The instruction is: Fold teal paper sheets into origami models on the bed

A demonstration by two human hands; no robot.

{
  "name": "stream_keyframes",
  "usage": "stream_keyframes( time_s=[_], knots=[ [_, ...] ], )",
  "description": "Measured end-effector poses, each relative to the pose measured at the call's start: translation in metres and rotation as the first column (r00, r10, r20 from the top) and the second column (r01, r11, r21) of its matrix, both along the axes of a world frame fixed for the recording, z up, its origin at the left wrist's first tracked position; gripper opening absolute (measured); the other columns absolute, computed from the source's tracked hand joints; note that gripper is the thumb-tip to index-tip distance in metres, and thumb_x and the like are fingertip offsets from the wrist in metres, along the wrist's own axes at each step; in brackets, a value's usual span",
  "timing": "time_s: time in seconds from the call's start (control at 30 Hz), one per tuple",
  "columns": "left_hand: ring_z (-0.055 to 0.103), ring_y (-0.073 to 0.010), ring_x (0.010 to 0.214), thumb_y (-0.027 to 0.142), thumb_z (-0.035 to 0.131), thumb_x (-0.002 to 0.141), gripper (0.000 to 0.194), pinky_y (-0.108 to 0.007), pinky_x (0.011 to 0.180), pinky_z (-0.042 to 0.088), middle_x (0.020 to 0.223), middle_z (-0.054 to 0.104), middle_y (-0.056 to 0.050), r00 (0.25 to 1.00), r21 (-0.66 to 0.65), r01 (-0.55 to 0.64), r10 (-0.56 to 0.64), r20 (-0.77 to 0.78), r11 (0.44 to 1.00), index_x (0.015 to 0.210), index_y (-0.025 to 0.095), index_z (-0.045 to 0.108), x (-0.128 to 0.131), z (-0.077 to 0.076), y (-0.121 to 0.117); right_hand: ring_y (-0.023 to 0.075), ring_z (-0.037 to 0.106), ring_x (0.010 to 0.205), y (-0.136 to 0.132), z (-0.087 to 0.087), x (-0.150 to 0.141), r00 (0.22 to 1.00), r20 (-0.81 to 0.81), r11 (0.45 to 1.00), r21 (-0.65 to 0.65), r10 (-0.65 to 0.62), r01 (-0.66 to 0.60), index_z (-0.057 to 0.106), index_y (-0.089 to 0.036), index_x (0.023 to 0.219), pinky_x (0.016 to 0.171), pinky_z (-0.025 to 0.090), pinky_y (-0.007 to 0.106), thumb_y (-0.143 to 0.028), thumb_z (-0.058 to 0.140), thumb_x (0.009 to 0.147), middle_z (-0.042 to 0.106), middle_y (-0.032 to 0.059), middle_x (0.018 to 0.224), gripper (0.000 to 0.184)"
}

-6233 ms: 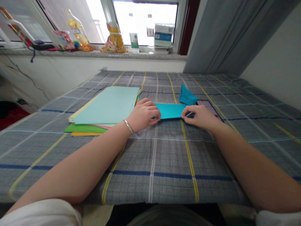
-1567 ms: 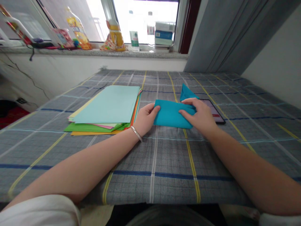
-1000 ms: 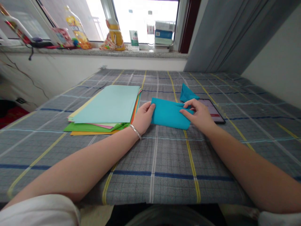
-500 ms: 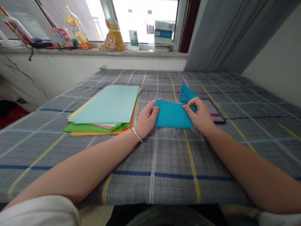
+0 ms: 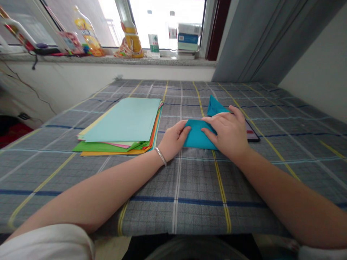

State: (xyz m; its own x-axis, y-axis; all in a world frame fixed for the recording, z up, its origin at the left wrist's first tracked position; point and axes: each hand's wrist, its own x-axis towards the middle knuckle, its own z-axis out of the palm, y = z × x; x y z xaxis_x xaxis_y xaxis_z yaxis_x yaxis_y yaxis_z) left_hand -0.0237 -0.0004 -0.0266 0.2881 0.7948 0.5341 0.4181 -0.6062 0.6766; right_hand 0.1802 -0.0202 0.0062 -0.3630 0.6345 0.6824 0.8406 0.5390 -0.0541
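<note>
Turquoise paper, folded into a flat band (image 5: 199,135), lies on a grey plaid cloth (image 5: 189,213) with yellow, blue and white lines, seen here from the head camera, directly in front of the person. The left hand (image 5: 175,136), with a silver bangle (image 5: 161,156) on its wrist, rests against the band's left end, its fingers (image 5: 184,129) extended and pressing down, not clenched. The right hand (image 5: 227,131) lies over the band's right part, its fingers (image 5: 214,122) spread flat and released, not grasping (the paper's right end is hidden beneath them). Just behind that hand sits a second turquoise paper piece, folded into a peaked shape (image 5: 216,107), and beside the hand lies a dark-framed tablet (image 5: 252,136), mostly covered by the hand. Left of the left hand is a stack of coloured paper sheets (image 5: 119,124), pale aqua on top, with green and orange edges showing below. Farther off, a stone windowsill (image 5: 108,60) carries plastic bottles and packets.
</note>
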Motion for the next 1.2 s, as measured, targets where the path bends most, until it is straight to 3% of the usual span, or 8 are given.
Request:
stream_keyframes(
  time_s=[0.1, 0.2, 0.3, 0.6, 0.8, 0.9, 0.97, 1.2],
  knots=[
    [0.062, -0.0152, 0.072, 0.035, 0.048, 0.095, 0.025, -0.027, 0.070, 0.049, 0.085, 0.066, 0.000, 0.994, -0.063, 0.069, -0.063, 0.094, 0.996, 0.117, 0.023, 0.050, 0.001, -0.006, -0.002, 0.0279, 0.063, 0.091, -0.003, 0.001, -0.002, 0.999, -0.051, 0.999, -0.051, -0.010, 0.007, 0.070, -0.027, 0.092, 0.095, 0.038, 0.050, -0.039, 0.058, 0.089, 0.073, 0.0039, 0.088, 0.017],
    [0.062, -0.0125, 0.075, 0.033, 0.057, 0.091, 0.036, -0.025, 0.068, 0.050, 0.100, 0.065, -0.003, 0.962, -0.025, 0.139, -0.129, 0.239, 0.990, 0.121, 0.024, 0.039, 0.002, -0.012, 0.000, 0.0269, 0.064, 0.087, 0.002, 0.000, 0.003, 0.987, -0.158, 0.997, -0.079, -0.022, 0.010, 0.068, -0.025, 0.086, 0.084, 0.043, 0.044, -0.038, 0.058, 0.089, 0.072, 0.0045, 0.088, 0.016],
    [0.062, -0.0148, 0.095, 0.028, 0.061, 0.087, 0.028, -0.027, 0.079, 0.053, 0.117, 0.059, -0.007, 0.958, 0.037, 0.129, -0.134, 0.254, 0.991, 0.112, 0.023, 0.047, 0.001, -0.012, 0.004, 0.0251, 0.064, 0.085, 0.008, -0.001, 0.011, 0.959, -0.279, 0.996, -0.088, -0.041, 0.016, 0.065, -0.026, 0.082, 0.078, 0.045, 0.040, -0.035, 0.058, 0.088, 0.071, 0.0041, 0.087, 0.012],
    [0.062, -0.0181, 0.101, 0.028, 0.060, 0.088, 0.011, -0.032, 0.085, 0.053, 0.109, 0.068, -0.007, 0.989, 0.018, 0.094, -0.096, 0.114, 0.995, 0.083, 0.018, 0.062, -0.004, -0.005, 0.010, 0.0231, 0.063, 0.081, 0.015, 0.002, 0.022, 0.885, -0.459, 0.995, -0.091, -0.081, 0.044, 0.060, -0.026, 0.080, 0.077, 0.047, 0.039, -0.033, 0.060, 0.085, 0.068, 0.0022, 0.083, 0.009],
    [0.066, -0.0198, 0.094, 0.036, 0.065, 0.085, 0.020, -0.038, 0.094, 0.049, 0.096, 0.072, -0.006, 0.989, -0.095, 0.045, -0.032, 0.142, 0.994, 0.073, 0.019, 0.066, -0.005, -0.007, 0.015, 0.0241, 0.064, 0.081, 0.015, 0.003, 0.023, 0.884, -0.456, 0.993, -0.099, -0.097, 0.058, 0.061, -0.027, 0.077, 0.076, 0.047, 0.040, -0.035, 0.062, 0.084, 0.069, 0.0019, 0.082, 0.011],
    [0.066, -0.0173, 0.087, 0.035, 0.068, 0.082, 0.017, -0.034, 0.084, 0.053, 0.096, 0.071, -0.006, 0.946, -0.160, 0.096, -0.040, 0.322, 0.982, 0.087, 0.019, 0.064, -0.002, -0.005, 0.013, 0.0247, 0.065, 0.081, 0.012, 0.002, 0.019, 0.914, -0.399, 0.996, -0.081, -0.071, 0.042, 0.064, -0.027, 0.078, 0.077, 0.047, 0.041, -0.035, 0.063, 0.084, 0.071, 0.0023, 0.083, 0.010],
    [0.066, -0.0155, 0.084, 0.033, 0.069, 0.080, 0.026, -0.030, 0.077, 0.053, 0.095, 0.070, -0.004, 0.914, -0.158, 0.129, -0.056, 0.403, 0.979, 0.101, 0.020, 0.060, -0.001, -0.003, 0.010, 0.0253, 0.065, 0.083, 0.009, 0.000, 0.013, 0.943, -0.332, 0.997, -0.078, -0.035, 0.010, 0.066, -0.027, 0.079, 0.079, 0.046, 0.042, -0.035, 0.063, 0.085, 0.072, 0.0028, 0.085, 0.011],
    [0.062, -0.0153, 0.075, 0.036, 0.058, 0.088, 0.020, -0.026, 0.067, 0.048, 0.082, 0.070, -0.001, 0.986, -0.078, 0.036, -0.023, 0.167, 0.996, 0.090, 0.020, 0.070, 0.001, 0.005, -0.003, 0.0243, 0.067, 0.085, 0.002, -0.011, -0.003, 0.973, -0.228, 0.995, -0.088, 0.026, -0.048, 0.069, -0.026, 0.081, 0.079, 0.045, 0.040, -0.039, 0.064, 0.087, 0.074, 0.0015, 0.086, 0.016]
  ],
)
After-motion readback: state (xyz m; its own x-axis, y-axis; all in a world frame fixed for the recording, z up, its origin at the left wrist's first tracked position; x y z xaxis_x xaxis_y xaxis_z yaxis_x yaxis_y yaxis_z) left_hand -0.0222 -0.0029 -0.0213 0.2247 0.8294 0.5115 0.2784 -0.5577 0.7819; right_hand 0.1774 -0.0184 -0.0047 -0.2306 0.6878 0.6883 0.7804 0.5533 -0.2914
